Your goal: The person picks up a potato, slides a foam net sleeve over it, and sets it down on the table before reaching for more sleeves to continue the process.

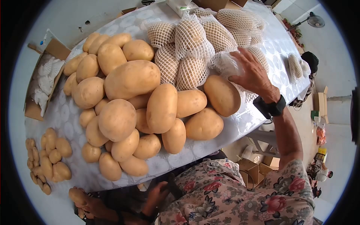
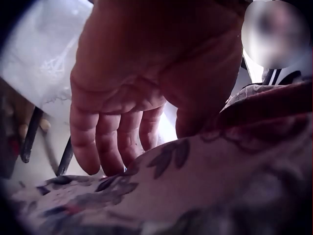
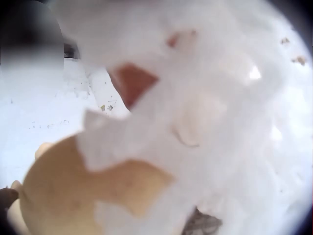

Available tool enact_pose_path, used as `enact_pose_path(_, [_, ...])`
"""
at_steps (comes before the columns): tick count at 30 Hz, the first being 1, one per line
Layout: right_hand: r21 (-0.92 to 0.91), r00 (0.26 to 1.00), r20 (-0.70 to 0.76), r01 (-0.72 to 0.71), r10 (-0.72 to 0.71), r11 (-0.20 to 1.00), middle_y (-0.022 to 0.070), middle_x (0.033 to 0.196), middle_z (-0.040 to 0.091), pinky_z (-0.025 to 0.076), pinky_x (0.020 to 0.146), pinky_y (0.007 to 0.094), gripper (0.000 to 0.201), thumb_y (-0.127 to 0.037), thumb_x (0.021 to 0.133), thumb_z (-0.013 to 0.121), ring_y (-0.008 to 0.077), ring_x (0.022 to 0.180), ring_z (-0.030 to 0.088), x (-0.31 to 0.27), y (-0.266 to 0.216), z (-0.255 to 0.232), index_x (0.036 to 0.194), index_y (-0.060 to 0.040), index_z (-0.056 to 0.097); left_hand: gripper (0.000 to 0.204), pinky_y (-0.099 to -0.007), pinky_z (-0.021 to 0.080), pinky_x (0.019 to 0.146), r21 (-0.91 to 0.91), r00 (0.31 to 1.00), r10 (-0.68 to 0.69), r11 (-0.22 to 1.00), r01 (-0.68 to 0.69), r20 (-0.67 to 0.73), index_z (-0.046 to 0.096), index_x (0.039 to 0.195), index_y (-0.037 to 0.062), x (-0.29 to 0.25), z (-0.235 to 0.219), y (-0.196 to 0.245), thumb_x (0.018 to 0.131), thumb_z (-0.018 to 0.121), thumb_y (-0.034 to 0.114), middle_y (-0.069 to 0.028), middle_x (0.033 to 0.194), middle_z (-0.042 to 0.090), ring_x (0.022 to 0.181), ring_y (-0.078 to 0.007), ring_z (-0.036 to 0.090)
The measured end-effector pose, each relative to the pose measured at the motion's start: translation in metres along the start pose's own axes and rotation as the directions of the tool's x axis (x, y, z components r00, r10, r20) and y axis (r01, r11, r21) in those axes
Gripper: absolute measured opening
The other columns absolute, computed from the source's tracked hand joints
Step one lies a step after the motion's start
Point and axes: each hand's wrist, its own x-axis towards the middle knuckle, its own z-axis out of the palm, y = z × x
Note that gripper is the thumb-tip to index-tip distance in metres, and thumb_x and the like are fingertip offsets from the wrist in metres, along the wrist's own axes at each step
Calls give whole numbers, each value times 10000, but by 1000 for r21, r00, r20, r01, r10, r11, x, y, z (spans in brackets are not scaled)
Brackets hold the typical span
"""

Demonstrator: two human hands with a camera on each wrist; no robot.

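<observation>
My right hand (image 1: 251, 73) is over the right part of the table, its thumb and fingers curved around a crumpled white foam net (image 1: 225, 63). In the right wrist view the net (image 3: 220, 127) fills much of the picture, and skin shows through gaps in it. A bare potato (image 3: 73, 186) lies partly behind the net; its large oval shape (image 1: 222, 95) sits just below the hand in the head view. My left hand (image 2: 132, 98) hangs in front of the floral shirt (image 2: 195, 186), fingers loosely straight, holding nothing.
Bare potatoes (image 1: 131, 80) are heaped mid-table, with netted potatoes (image 1: 191, 37) behind and smaller ones (image 1: 50, 153) at left. A cardboard box (image 1: 45, 78) holds white nets. Another person's hand (image 1: 90, 204) holds a potato (image 1: 77, 195). One netted potato (image 1: 295, 66) lies at the right.
</observation>
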Motion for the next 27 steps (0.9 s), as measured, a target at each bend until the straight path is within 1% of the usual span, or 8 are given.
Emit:
enact_pose_path(7, [239,957,-218,-138,191,961,150,1207,535,442,916,382,395,-154,731,718,313,1121,515,-29,-15,-20,1089,-57,584,347,-328,478,816,116,998,-48,992,52,-35,554,1121,63,-4,-12,-35,802,637,170,-132,1043,633,959,-252,620])
enact_pose_path(9, [393,888,-398,-61,230,917,73,978,639,485,697,277,215,-53,764,689,173,841,600,-46,-21,-21,965,-36,615,398,-344,476,806,135,998,-20,990,28,-65,541,1151,63,-4,-13,-51,792,649,200,-155,1027,630,947,-266,622])
enact_pose_path(11, [708,855,-211,-200,473,678,38,909,637,465,690,250,175,-123,811,672,125,792,574,-73,-35,-25,940,-22,611,413,-369,475,796,125,997,44,991,-36,-69,524,1181,65,-7,-7,-74,805,631,198,-185,1016,624,936,-298,621])
enact_pose_path(14, [767,875,368,-477,314,430,40,862,619,446,695,258,289,-295,885,593,108,755,542,-106,-70,-40,935,-11,608,334,-367,461,815,73,998,18,997,-14,-60,528,1147,45,-11,-6,-70,845,586,175,-196,1029,618,950,-308,610])
enact_pose_path(17, [482,544,838,-781,52,397,56,845,618,455,692,280,319,-304,875,601,148,762,560,-145,-86,-17,927,11,600,304,-330,449,837,-12,996,-80,997,80,-36,532,1130,33,-9,-10,-75,842,562,127,-187,1044,608,973,-276,597])
enact_pose_path(24, [400,576,817,-596,23,696,163,842,656,512,673,339,217,-220,843,577,270,770,650,-367,-51,124,918,-28,647,319,-320,428,860,37,975,-220,975,221,-13,517,1154,-8,-31,-17,-96,899,443,168,-183,1043,608,955,-252,587])
enact_pose_path(25, [322,506,862,-576,19,751,172,836,658,519,665,345,209,-215,837,577,283,766,658,-412,-49,135,908,-33,654,325,-320,419,873,36,977,-214,976,215,-21,511,1162,-10,-36,-17,-100,901,438,170,-185,1060,600,973,-256,578])
enact_pose_path(27, [30,88,996,-555,23,831,171,997,633,485,770,354,277,-198,833,581,305,892,618,-482,-37,148,1047,-24,598,337,-319,400,899,34,979,-200,979,201,-38,499,1176,-15,-45,-16,-108,905,428,173,-191,1094,585,1010,-262,562])
